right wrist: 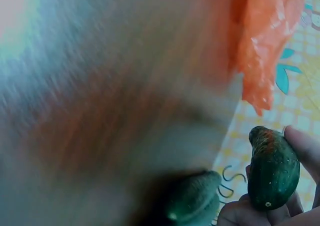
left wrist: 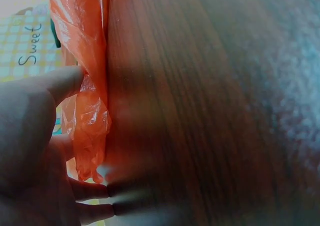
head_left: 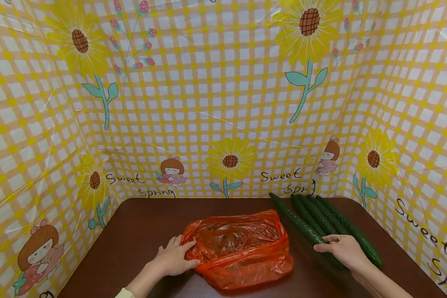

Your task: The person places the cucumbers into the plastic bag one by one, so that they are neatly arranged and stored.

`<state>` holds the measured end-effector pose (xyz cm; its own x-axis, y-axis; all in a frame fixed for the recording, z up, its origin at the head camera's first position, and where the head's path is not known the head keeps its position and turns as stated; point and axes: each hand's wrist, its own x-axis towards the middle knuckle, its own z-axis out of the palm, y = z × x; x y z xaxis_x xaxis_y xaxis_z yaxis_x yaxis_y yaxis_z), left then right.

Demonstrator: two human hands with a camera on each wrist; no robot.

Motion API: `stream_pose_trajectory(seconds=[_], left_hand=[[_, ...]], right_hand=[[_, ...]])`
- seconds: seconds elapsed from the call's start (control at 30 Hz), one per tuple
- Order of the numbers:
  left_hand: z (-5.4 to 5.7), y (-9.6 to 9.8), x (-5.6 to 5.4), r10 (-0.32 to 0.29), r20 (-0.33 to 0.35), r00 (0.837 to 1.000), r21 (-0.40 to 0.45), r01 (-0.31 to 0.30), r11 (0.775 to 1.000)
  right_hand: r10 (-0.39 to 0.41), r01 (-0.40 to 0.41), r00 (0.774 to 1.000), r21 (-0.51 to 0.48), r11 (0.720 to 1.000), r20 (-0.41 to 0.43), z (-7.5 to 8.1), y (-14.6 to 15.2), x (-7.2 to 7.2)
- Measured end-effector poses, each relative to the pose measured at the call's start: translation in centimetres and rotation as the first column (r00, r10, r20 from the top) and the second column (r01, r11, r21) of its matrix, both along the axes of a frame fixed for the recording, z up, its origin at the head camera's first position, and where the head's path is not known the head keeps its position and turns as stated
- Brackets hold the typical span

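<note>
A crinkled red plastic bag (head_left: 251,269) lies on the brown table, its mouth spread and facing up. At the bag's left edge, my left hand (head_left: 173,256) touches the plastic with thumb and fingers spread. The left wrist view shows the thumb against the bag (left wrist: 90,105), with other fingertips reaching to the tabletop. My right hand (head_left: 344,250) grips the near end of a long green cucumber (head_left: 296,219), the leftmost of the group. In the right wrist view its rounded tip (right wrist: 274,178) sits between thumb and fingers, apart from the table.
Several more cucumbers (head_left: 352,227) lie side by side on the right of the table (head_left: 145,219); the right hand partly covers them. One cucumber's end (right wrist: 195,198) shows below the held one. Checked, flower-printed cloth (head_left: 193,107) walls the back and both sides.
</note>
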<state>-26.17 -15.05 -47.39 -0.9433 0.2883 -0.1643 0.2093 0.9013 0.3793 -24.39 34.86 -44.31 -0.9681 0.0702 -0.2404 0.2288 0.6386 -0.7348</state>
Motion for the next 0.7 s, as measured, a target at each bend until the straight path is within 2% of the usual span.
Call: stream_pose_trajectory(seconds=[0.4,0.7], left_hand=[[0.2,-0.1,0.1,-0.002,0.003,1.000,0.038,0.002,0.999],[0.0,0.0,0.0,-0.006,-0.001,1.000,0.042,0.006,0.999]], right_hand=[[0.081,-0.079,0.996,0.052,0.996,-0.031,3.3,0.6,0.0],[0.189,-0.185,0.979,0.054,0.981,-0.075,4.8,0.4,-0.4]])
